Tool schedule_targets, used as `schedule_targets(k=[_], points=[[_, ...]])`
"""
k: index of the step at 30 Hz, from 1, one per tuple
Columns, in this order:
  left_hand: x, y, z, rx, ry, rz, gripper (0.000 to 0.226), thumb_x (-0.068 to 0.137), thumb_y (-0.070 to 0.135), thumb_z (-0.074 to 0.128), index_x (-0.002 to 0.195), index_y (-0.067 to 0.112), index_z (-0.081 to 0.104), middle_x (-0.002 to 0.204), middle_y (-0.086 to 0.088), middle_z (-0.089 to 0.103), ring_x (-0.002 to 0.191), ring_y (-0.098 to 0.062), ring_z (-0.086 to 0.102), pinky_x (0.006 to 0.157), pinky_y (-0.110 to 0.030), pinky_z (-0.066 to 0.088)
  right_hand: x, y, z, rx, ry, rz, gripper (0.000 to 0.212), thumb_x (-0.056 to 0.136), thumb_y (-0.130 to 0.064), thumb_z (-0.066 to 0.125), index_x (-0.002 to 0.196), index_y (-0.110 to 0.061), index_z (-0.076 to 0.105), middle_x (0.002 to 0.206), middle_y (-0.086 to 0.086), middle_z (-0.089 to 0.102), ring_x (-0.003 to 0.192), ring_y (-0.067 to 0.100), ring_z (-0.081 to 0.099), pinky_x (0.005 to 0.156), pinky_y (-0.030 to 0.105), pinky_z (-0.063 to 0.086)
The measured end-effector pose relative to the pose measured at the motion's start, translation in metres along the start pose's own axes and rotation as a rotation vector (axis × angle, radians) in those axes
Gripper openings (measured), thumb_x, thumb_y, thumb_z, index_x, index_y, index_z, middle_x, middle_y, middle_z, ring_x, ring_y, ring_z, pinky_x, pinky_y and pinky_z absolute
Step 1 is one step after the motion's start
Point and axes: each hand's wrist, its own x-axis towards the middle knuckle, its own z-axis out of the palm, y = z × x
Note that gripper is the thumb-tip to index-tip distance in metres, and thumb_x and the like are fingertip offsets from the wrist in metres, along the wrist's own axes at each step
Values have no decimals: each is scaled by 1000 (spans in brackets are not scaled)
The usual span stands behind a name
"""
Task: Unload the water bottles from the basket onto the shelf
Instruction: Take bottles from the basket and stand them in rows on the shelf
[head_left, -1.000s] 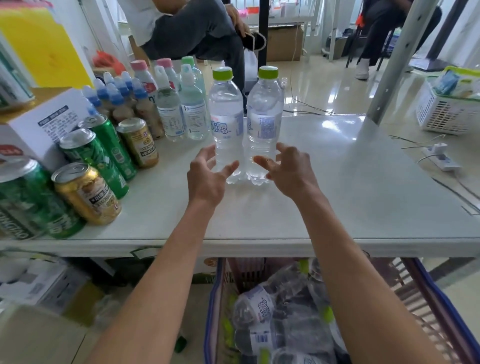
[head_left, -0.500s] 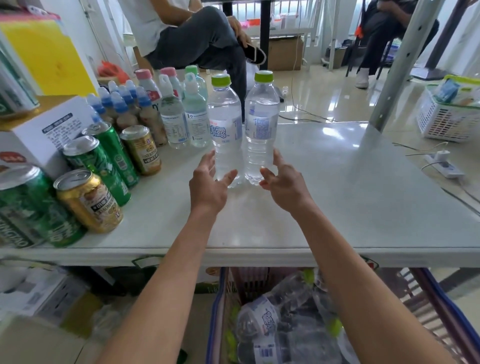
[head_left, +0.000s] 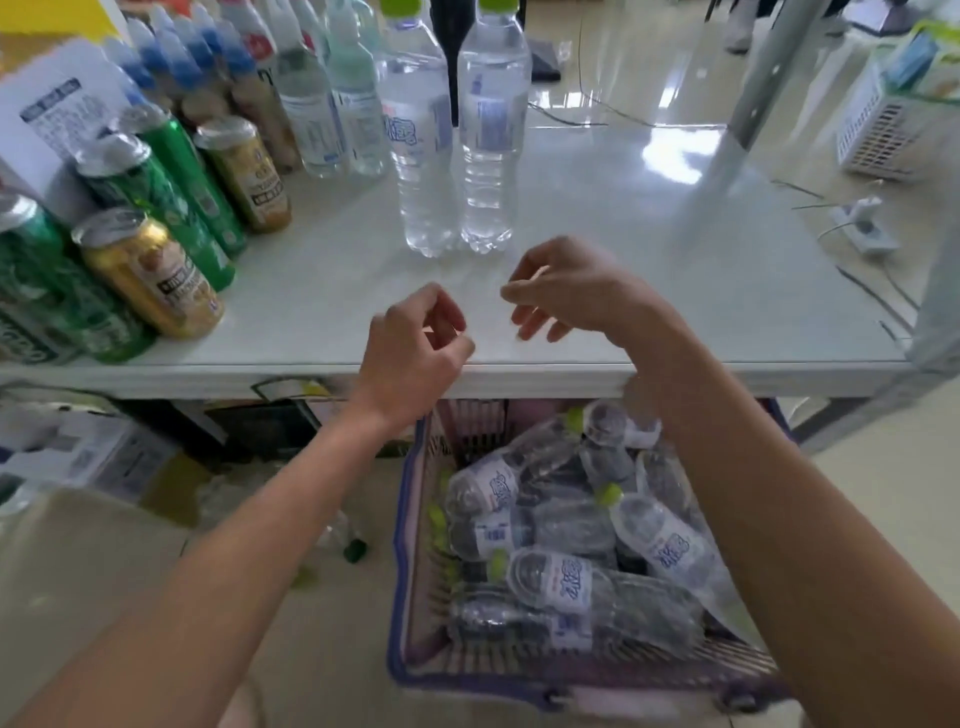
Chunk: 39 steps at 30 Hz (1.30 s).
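While left hand (head_left: 415, 348) and right hand (head_left: 571, 291) hover loosely curled, empty, the bottles (head_left: 561, 577) look heavy, slick: grip mid-body.

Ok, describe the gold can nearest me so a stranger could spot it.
Start at the white shelf, left side, where cans stand. Among the green cans is the gold can, towards the front edge. The other gold can stands farther back.
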Motion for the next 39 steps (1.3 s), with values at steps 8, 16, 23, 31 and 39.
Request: schedule_targets(k=[8,16,23,31,39], points=[[-42,-18,39,138,-499,39,2,81,24,62,80,25,63,66,7,63,59,-2,58,54,-21,44,-50,50,-16,-48,-462,114,21,99,-20,68,89,-4,76,82,7,82,74,17,81,52,20,56],[-48,-78,111,633,-883,-188,87,86,45,71,157,16,29,150,-16,50,130,-34,56,96,-39,51,-90,171,36,-1055,-844,555,67,87,-45,80,141,-10,59,139,5,65,123,25,65,96,32,54],[-42,-56,113,473,-1044,-177,95,76,56,77,154,24,33,132,-2,64,89,-12,63,64,-21,49,-93,193,41,-981,-756,478,70,89,-39,80,144,-4,55,140,8,65,125,24,64,94,30,53],[-33,11,69,706,-709,-90,52,62,42,88,91,21,51,81,4,59,77,-25,58,58,-31,40,-99,196,27,-794,-608,522,96,78,-49,87,153,-10,43,149,5,56,119,20,65,57,16,45],[-52,18,30,553,-504,188,84,52,53,92,122,35,49,104,4,53,78,-19,66,72,-34,59,-104,207,27,-731,-553,503,90,71,-46,91,145,-14,51,133,4,64,96,20,62,69,24,47]])
